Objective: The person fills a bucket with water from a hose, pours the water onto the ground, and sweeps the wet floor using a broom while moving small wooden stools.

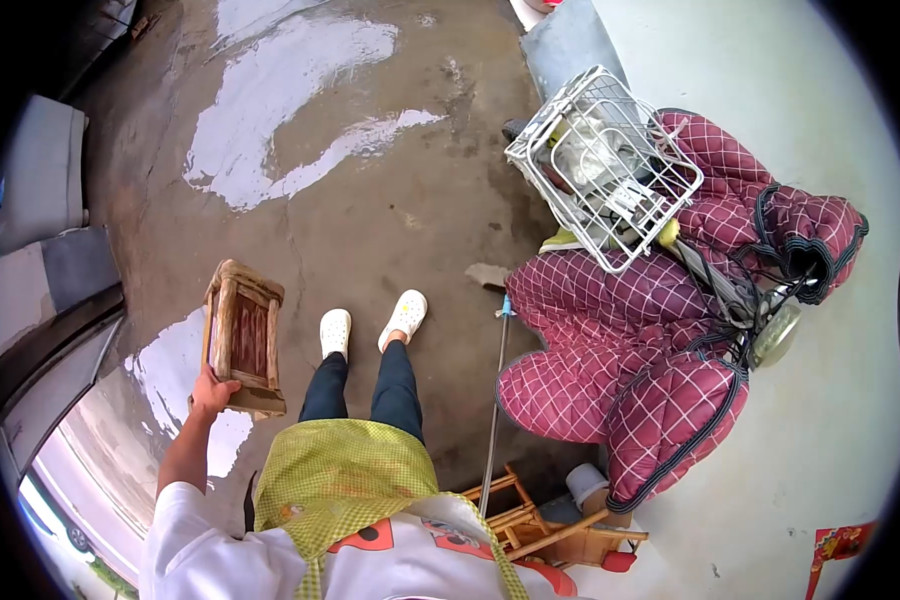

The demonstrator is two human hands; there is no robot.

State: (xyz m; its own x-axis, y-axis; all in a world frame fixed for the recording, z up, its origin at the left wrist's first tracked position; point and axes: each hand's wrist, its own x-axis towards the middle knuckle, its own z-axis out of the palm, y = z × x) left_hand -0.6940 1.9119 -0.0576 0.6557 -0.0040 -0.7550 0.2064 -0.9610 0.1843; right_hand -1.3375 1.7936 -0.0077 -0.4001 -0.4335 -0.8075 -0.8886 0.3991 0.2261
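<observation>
My left hand (212, 392) is closed on the near end of a small wooden stool (248, 332), with the thumb over its edge. The stool hangs off the ground at my left, its reddish-brown panel framed by rough, lighter wood rails. My right hand is out of view. Below me show my yellow-green checked apron (342, 465) and white clogs (404, 318) on the wet floor.
At right stands a two-wheeler under a maroon quilted cover (610, 350), with a white wire basket (610, 170) holding items. A metal pole (495, 410) and bamboo chair-like frames (530, 515) are beside it. Puddles (280, 100) shine on the concrete.
</observation>
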